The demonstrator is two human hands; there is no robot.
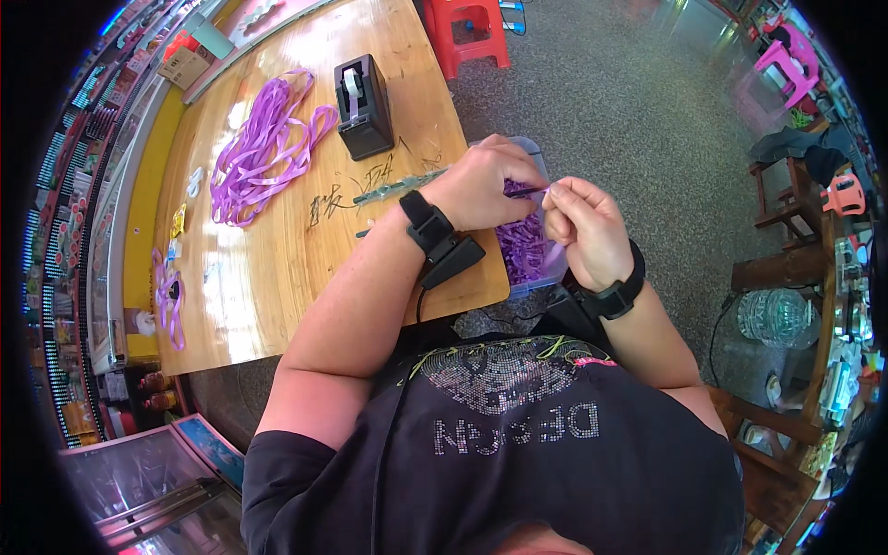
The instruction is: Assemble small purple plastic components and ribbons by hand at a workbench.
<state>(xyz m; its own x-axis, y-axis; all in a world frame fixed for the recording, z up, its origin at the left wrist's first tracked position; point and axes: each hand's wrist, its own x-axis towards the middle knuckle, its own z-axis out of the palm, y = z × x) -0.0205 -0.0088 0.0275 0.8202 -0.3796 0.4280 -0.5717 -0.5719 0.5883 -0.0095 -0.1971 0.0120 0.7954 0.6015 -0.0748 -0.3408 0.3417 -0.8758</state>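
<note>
My left hand [486, 183] and my right hand [585, 227] meet over a clear plastic box [534, 277] full of small purple ribbon pieces [520, 252]. Both pinch a short strip of purple ribbon [527, 191] stretched between their fingertips. Each wrist wears a black band with a small black device. The box sits at the right edge of a wooden table [277, 268], partly hidden by my hands.
A black tape dispenser [363, 106] stands at the table's far side. A loose pile of long purple ribbons [262, 148] lies to its left, and a smaller bunch [169, 298] near the left edge. A red plastic stool [472, 32] stands beyond the table.
</note>
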